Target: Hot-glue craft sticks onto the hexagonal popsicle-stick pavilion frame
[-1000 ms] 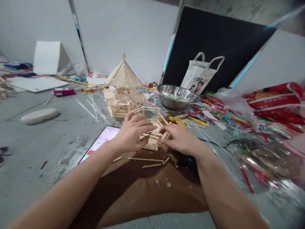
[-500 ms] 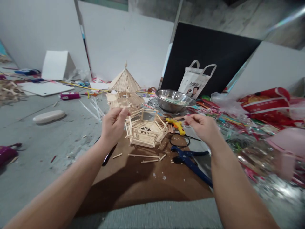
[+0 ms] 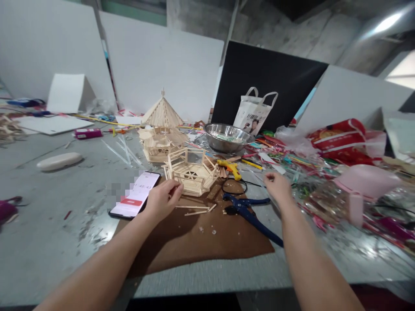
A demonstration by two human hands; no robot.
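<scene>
My left hand (image 3: 164,199) rests on the brown mat (image 3: 201,239), fingers pinched together just left of a hexagonal frame of wooden sticks (image 3: 191,172); what it pinches is too small to name. My right hand (image 3: 275,185) hovers to the right with curled fingers, above blue-handled pliers (image 3: 251,212) and beside the coloured litter; its contents are hidden. A few loose sticks (image 3: 194,210) lie between the hands. Behind the frame stands a finished stick pagoda (image 3: 161,129). A yellow glue gun (image 3: 228,167) lies right of the frame.
A phone (image 3: 136,194) with a lit screen lies left of the mat. A steel bowl (image 3: 227,137), a white bag (image 3: 254,113), a red packet (image 3: 340,137) and a pink scoop (image 3: 366,183) crowd the right. A white oval object (image 3: 58,160) lies far left. Boards lean behind.
Both hands left the hexagonal frame, rose apart, then dropped: the left to the mat beside the frame, the right out towards the litter. The view tilted up and back.
</scene>
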